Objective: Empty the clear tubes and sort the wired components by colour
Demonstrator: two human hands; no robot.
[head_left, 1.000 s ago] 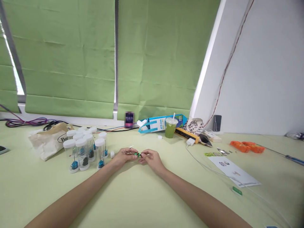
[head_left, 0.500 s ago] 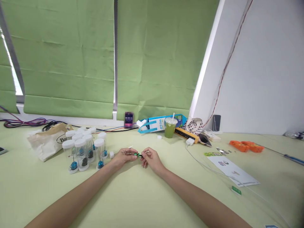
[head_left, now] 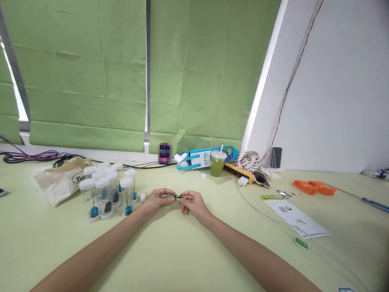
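The left hand (head_left: 158, 201) and the right hand (head_left: 192, 202) rest on the surface (head_left: 182, 251), probably to stay steady. Each pinches one end of a tiny green piece (head_left: 172, 197), held between them just above the surface. Some little jars (head_left: 105, 190) stand near the left hand, easy to reach.

bead (head_left: 173, 197): tiny, shiny green, bit of black on its right end
wire (head_left: 164, 195): thin, silvery, pokes out left of the bead, roughly level
where: pinched between left hand (head_left: 157, 201) and right hand (head_left: 192, 202), low over the worktop (head_left: 182, 255)
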